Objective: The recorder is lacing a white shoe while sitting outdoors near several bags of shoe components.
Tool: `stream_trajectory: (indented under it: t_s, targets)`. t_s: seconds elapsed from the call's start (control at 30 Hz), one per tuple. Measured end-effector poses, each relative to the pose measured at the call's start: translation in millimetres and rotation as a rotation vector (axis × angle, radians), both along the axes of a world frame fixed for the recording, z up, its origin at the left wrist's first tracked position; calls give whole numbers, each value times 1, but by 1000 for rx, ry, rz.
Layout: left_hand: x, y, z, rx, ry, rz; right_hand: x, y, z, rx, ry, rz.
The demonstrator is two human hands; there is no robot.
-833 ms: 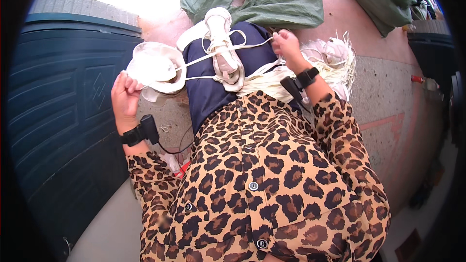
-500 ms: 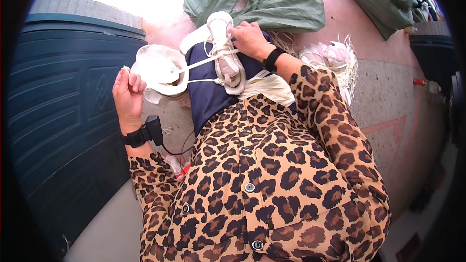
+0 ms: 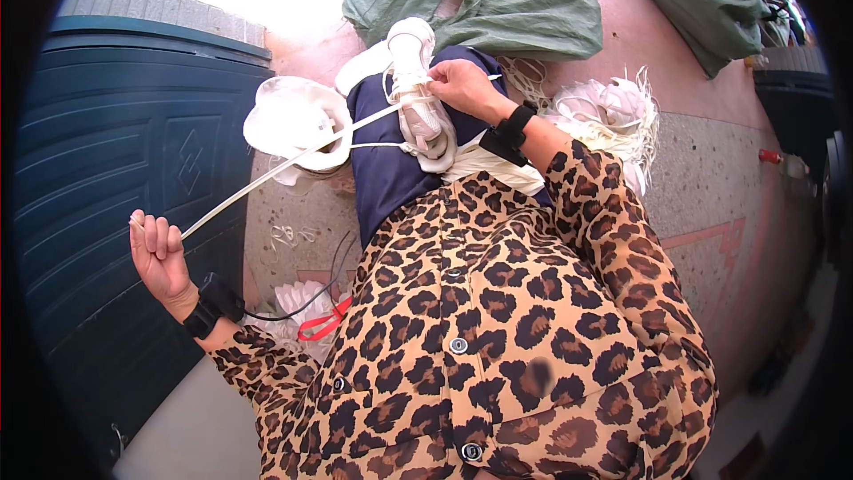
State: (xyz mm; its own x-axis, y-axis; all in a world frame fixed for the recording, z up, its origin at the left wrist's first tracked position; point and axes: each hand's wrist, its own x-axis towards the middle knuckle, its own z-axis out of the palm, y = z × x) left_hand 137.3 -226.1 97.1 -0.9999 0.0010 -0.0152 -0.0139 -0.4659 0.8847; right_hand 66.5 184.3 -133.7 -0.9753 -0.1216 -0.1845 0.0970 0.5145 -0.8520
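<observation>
A white and pale pink sneaker [image 3: 423, 124] lies across my dark blue lap, its toe toward me, with lacing over its front. From it a white shoelace [image 3: 253, 185] runs taut to the lower left, where my left hand [image 3: 162, 258] has its fingers curled closed round it, palm up. My right hand [image 3: 469, 89] pinches the sneaker's right edge by the eyelets; its fingertips are partly hidden there. A second, looser lace loop leaves the sneaker's left side. Bundled cream laces [image 3: 493, 169] lie on my lap beside the sneaker.
Left of my knees sits another white shoe or shoe part [image 3: 293, 120]. More shoes and laces [image 3: 613, 111] are heaped at the right. Large green sacks [image 3: 524, 9] stand ahead. A dark blue panelled door [image 3: 124, 142] borders the left. Pink shoes with a red strap [image 3: 324, 318] lie low left.
My left hand has moved down and left, drawing the lace out into a long straight line. My right hand stays at the sneaker's edge, with its wrist turned.
</observation>
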Motion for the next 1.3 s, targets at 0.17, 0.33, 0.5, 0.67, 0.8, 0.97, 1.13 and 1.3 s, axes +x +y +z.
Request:
stream_trajectory:
  t_s: [0.17, 0.33, 0.5, 0.67, 0.8, 0.97, 1.13, 1.3]
  targets:
    - [-7, -14, -4, 55, -53, 1, 8, 5, 11, 20, -56, 100]
    - [-35, -2, -42, -251, -192, 271, 31, 15, 27, 141, -69, 163]
    - [-69, 126, -103, -817, -158, -16, 51, 17, 29, 56, -50, 130]
    - [-95, 206, -188, -1002, -86, -380, 58, 15, 31, 175, 27, 193]
    - [-108, 226, -205, -1076, -107, -559, 64, 19, 30, 213, 94, 159]
    - [-113, 234, -195, -1287, -14, -694, 66, 23, 26, 252, 115, 157]
    - [-117, 231, -191, -1250, 143, -752, 67, 27, 31, 133, 95, 61]
    - [-127, 221, -166, -699, -380, -768, 78, 51, 38, 302, 554, 17]
